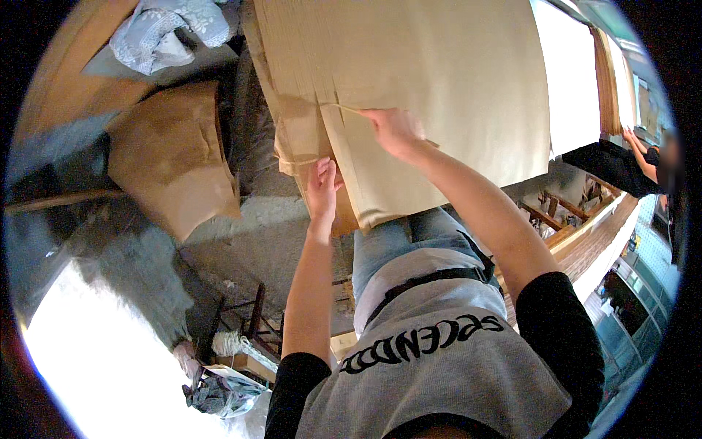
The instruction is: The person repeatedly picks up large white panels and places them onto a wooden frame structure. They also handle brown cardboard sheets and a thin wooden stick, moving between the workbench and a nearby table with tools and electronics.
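Note:
A broad stack of tan paper sheets (446, 80) lies on the work surface in front of me. My right hand (398, 133) is closed around a thin yellowish stick (349, 110). Its far end points left, over the layered left edge of the sheets, and its other end shows behind my hand. Lower and to the left, my left hand (322, 186) rests with outstretched fingers on folded brown paper (298, 128) beside that edge. The palm side of the left hand is partly hidden.
Brown paper sheets (172, 154) hang or lie at the left, below a patterned cloth (164, 33). A dark metal frame (256, 311) and a coil of white rope (232, 344) are at the lower left. Another person (643, 164) works at the far right, past a wooden beam (603, 234).

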Tool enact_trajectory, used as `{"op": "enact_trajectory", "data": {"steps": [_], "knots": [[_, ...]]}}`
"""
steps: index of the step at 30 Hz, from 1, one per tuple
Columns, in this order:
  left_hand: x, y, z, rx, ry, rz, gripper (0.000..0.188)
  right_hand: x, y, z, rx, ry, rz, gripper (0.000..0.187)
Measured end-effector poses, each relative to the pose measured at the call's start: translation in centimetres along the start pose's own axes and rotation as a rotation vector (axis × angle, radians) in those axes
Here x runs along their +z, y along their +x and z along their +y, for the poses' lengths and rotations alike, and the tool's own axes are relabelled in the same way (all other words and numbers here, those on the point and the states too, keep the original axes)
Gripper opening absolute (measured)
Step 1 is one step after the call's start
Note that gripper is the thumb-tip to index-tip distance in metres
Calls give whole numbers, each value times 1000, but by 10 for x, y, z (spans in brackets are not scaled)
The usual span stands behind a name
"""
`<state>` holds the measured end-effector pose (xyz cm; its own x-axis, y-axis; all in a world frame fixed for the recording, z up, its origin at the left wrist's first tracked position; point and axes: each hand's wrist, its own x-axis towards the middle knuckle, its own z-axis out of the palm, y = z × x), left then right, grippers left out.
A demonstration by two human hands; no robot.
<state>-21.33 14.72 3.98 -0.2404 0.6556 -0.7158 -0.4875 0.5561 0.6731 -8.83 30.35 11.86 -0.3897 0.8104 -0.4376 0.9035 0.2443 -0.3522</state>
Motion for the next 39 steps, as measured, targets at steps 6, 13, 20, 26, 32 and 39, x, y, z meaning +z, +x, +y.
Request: {"op": "enact_trajectory", "data": {"steps": [6, 13, 20, 26, 32, 39], "knots": [[-7, -10, -1, -180, 49, -150, 44, 28, 10, 29, -34, 207, 3, 28], [-29, -76, -52, -368, -162, -389, 57, -14, -33, 127, 91, 724, -10, 23], [58, -125, -116, -316, -476, -461, 50, 2, -153, 262, 254, 877, -132, 18], [169, -97, -161, -318, -448, -52, 22, 23, -225, 285, 221, 726, -602, 24], [221, -87, -165, -278, -390, 266, 32, 41, -253, 333, 238, 780, -574, 38], [208, -91, -168, -172, -409, 125, 31, 22, -274, 436, 746, 1567, -85, 25]]}}
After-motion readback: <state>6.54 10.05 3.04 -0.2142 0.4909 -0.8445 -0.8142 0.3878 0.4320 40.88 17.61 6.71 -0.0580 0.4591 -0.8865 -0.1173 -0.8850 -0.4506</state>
